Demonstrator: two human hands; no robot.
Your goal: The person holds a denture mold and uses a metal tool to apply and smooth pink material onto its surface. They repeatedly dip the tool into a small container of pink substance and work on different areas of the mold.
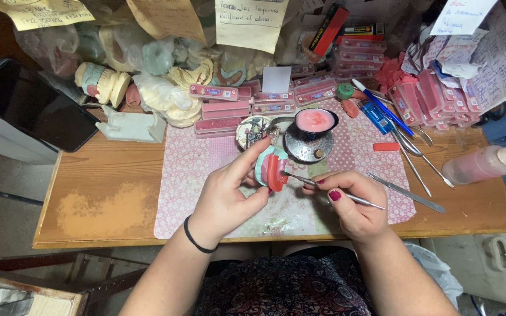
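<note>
While the left hand [226, 199] curls its fingers shut around a dental model [270, 169] above the mat's [188, 175] centre, tilting its red wax toward 3 o'clock, the right hand [352, 205] pinches a metal tool [329, 192] pen-fashion, tip touching that wax.

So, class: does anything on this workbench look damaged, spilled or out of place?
Yes: the wooden table has a pale worn patch left of the floral mat, where its finish looks rubbed off. A bottle of pink liquid lies on its side at the right edge, nothing visibly spilled.

Dental lab (plaster casts [103, 82], wax boxes [223, 108])
</note>
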